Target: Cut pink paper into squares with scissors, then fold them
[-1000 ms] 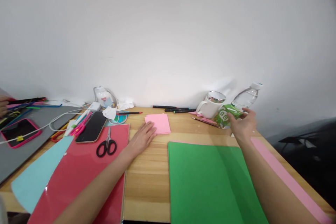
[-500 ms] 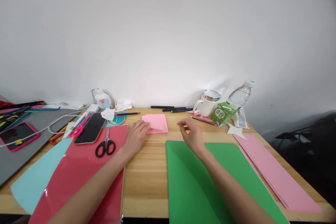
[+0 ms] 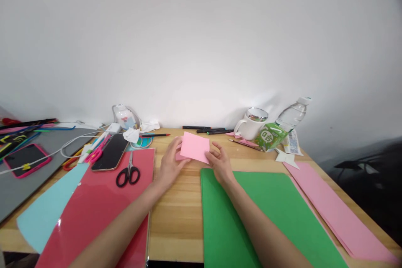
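Note:
A small pink paper square (image 3: pixel 195 147) is lifted at a tilt just above the wooden table (image 3: pixel 176 213), near its middle back. My left hand (image 3: pixel 170 163) pinches its left lower corner. My right hand (image 3: pixel 220 162) grips its right lower corner with curled fingers. Both hands sit between the red sheet (image 3: pixel 94 213) and the green sheet (image 3: pixel 264 217).
Black scissors (image 3: pixel 127 173) and a phone (image 3: pixel 109 158) lie at the left, with a light blue sheet (image 3: pixel 44 213). A white mug (image 3: pixel 253 123), green packet (image 3: pixel 270 137) and water bottle (image 3: pixel 293 115) stand at the back right. Long pink paper (image 3: pixel 333 213) lies along the right edge. Markers (image 3: pixel 207 130) rest by the wall.
My right hand left the green packet and came across to the pink paper. Both hands took hold of the pink square and raised it off the table.

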The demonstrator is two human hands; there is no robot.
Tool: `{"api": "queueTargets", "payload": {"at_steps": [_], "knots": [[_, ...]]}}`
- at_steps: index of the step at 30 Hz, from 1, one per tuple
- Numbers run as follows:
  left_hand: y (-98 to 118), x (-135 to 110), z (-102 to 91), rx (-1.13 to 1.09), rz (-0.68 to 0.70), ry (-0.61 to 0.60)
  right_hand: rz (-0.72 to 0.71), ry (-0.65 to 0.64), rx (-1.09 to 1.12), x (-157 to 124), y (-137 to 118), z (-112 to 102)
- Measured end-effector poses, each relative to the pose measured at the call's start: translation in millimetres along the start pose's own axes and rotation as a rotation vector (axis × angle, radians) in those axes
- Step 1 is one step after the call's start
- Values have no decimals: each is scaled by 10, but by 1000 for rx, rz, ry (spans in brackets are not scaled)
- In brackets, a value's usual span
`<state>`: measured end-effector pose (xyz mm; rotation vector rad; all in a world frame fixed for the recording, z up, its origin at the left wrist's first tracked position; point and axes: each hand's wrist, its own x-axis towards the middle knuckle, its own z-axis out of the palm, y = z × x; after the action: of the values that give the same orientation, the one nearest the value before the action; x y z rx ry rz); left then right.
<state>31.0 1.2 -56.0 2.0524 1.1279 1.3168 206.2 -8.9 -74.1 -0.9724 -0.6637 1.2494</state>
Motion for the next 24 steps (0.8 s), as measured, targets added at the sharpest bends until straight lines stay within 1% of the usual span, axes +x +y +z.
{"api": "queueTargets", "payload": {"at_steps": [2, 4, 6, 8, 11, 13, 15, 19, 21, 24], "knots": [[29, 14, 106, -259, -220, 38, 19, -19, 41, -2, 9, 12], [78, 18, 184, -431, -341, -6, 41, -47, 64, -19, 19, 35], [131, 7, 212, -454, -405, -103, 66, -81, 67, -50, 34, 60], [167, -15, 192, -438, -436, -160, 95, -118, 52, -87, 55, 82], [165, -45, 135, -458, -449, -204, 137, -168, 14, -127, 81, 108], [134, -56, 117, -510, -454, -203, 157, -199, -10, -139, 85, 124], [101, -55, 122, -601, -478, -162, 169, -234, -32, -145, 79, 142], [99, -16, 129, -785, -566, 65, 157, -308, -85, -161, 65, 175], [135, 16, 109, -822, -580, 158, 121, -315, -112, -166, 66, 184], [198, 56, 72, -898, -609, 235, 45, -290, -130, -158, 64, 184]]}}
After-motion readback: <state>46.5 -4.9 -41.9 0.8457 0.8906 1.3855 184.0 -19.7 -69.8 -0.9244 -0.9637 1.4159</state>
